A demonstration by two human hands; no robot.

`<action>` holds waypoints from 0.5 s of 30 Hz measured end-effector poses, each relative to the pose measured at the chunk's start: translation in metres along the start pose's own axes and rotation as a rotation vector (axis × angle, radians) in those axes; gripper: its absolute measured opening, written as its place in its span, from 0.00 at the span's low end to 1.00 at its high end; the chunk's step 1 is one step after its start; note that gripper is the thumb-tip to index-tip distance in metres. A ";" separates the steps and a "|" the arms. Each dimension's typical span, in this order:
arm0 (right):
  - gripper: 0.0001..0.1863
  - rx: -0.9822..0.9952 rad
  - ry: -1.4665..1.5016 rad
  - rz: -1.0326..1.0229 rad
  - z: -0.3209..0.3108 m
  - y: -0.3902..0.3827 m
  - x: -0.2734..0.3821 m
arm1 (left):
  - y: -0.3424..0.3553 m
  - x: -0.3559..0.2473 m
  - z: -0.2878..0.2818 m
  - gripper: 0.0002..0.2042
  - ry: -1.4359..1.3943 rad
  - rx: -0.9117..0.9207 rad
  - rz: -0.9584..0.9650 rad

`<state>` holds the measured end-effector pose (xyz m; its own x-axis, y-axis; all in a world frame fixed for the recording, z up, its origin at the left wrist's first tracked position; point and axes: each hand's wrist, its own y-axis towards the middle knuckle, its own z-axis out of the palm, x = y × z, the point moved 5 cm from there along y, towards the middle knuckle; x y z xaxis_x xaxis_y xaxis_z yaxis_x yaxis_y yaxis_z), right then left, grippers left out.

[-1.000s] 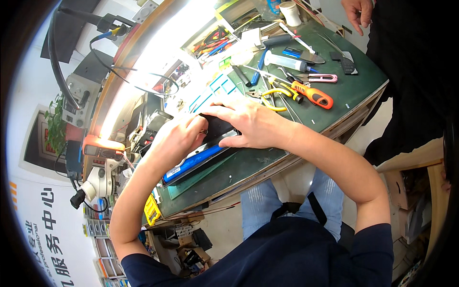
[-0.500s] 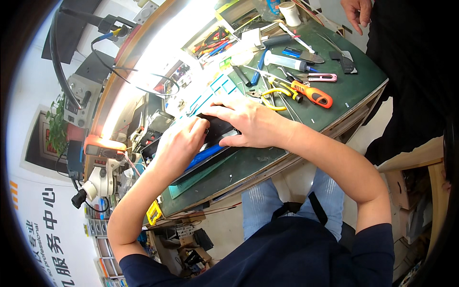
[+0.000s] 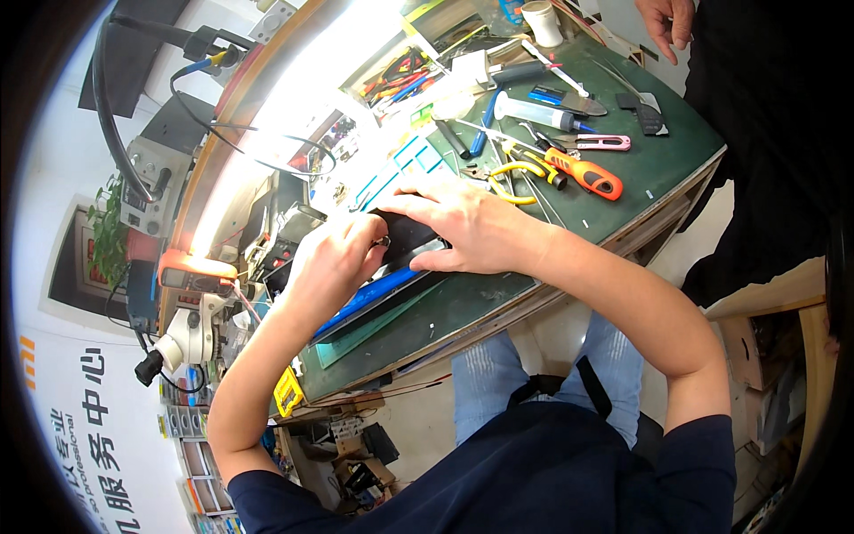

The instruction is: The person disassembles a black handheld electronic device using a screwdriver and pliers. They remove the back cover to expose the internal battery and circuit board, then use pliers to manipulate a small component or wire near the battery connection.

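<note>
A flat black device point(image 3: 402, 233) with a shiny surface lies on the bench, partly covered by my hands. Along its near side runs a bright blue strip point(image 3: 378, 289). My left hand point(image 3: 331, 258) is closed in a pinch over the device's left part. A small shiny metal bit shows at its fingertips, too small to name. My right hand point(image 3: 471, 227) spans the right part of the device with fingers spread, thumb at the near edge and forefinger toward the far side. Under the device, a green-teal mat point(image 3: 356, 343) sticks out.
To the right lie yellow-handled pliers point(image 3: 511, 182), an orange screwdriver point(image 3: 583, 173), a syringe point(image 3: 534, 114) and a pink-handled knife point(image 3: 600, 142). A light-blue tray point(image 3: 405, 169) sits behind. At left stand a microscope point(image 3: 182, 338) and an orange meter point(image 3: 196, 271). Another person's hand point(image 3: 667, 27) hangs at upper right.
My left hand has turned and shifted slightly, baring more of the blue strip and the shiny bit at its fingertips. The right hand keeps its place on the device.
</note>
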<state>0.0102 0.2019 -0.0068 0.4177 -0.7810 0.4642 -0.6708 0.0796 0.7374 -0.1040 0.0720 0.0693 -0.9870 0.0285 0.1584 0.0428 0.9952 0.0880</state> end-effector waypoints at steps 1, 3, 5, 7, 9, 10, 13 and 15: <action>0.42 -0.005 -0.004 -0.003 0.000 0.000 0.000 | -0.001 -0.002 0.000 0.12 0.016 -0.026 -0.007; 0.42 -0.014 -0.013 -0.009 0.000 0.000 0.000 | -0.003 -0.006 0.002 0.13 0.025 -0.070 -0.101; 0.41 -0.019 -0.008 -0.010 0.000 -0.001 -0.002 | -0.005 -0.012 0.007 0.14 0.059 -0.104 -0.200; 0.41 -0.015 0.008 -0.010 0.000 -0.001 -0.002 | -0.005 -0.014 0.009 0.14 0.087 -0.114 -0.195; 0.41 0.000 0.036 -0.011 0.000 0.000 -0.001 | -0.005 -0.018 0.003 0.14 0.080 -0.112 -0.165; 0.41 -0.003 0.036 -0.011 0.000 0.000 0.000 | -0.004 -0.017 0.003 0.14 0.092 -0.070 -0.099; 0.40 -0.009 0.028 -0.010 0.001 0.000 -0.001 | -0.001 -0.014 -0.003 0.14 0.168 0.038 0.131; 0.40 -0.010 0.013 -0.008 0.001 0.000 -0.003 | 0.004 -0.014 -0.006 0.15 0.141 0.061 0.136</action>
<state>0.0083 0.2031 -0.0089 0.4308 -0.7736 0.4648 -0.6614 0.0798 0.7458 -0.0896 0.0746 0.0729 -0.9410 0.1539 0.3014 0.1606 0.9870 -0.0026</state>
